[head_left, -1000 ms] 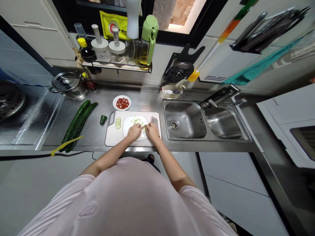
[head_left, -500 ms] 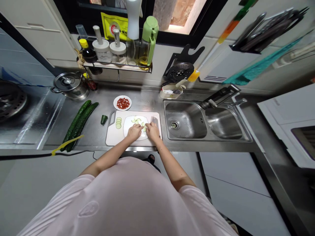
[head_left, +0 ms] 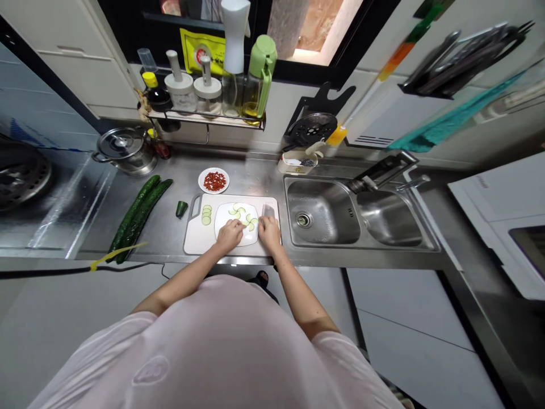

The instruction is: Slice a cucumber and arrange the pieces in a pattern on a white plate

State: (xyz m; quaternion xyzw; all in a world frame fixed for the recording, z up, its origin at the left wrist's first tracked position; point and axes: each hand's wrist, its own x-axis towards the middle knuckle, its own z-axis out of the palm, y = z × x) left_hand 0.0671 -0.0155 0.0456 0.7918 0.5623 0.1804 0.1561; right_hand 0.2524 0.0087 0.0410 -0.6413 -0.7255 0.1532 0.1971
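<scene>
My left hand (head_left: 230, 236) is over the near left part of a white plate (head_left: 242, 240), fingers bent together, with a pale green bit that looks like cucumber at its fingertips. Curled at the plate's right rim is my right hand (head_left: 269, 233); what its fingers hold, if anything, is hidden. Thin cucumber slices (head_left: 237, 212) lie in curved groups on the plate. Under it is a white cutting board (head_left: 198, 243), with a short row of round cucumber slices (head_left: 206, 215) at its left. A knife blade (head_left: 268, 211) shows beyond my right hand, its handle mostly covered.
Two whole cucumbers (head_left: 139, 218) and a cut cucumber end (head_left: 181, 208) lie left of the board. Behind it stands a small plate of chopped red pieces (head_left: 214, 181). A double sink (head_left: 321, 213) is to the right, a lidded pot (head_left: 125, 150) at back left.
My hands have drawn apart, the left moving slightly left and the right slightly right. More of the cucumber slices on the plate's right side now shows. The view has shifted a little.
</scene>
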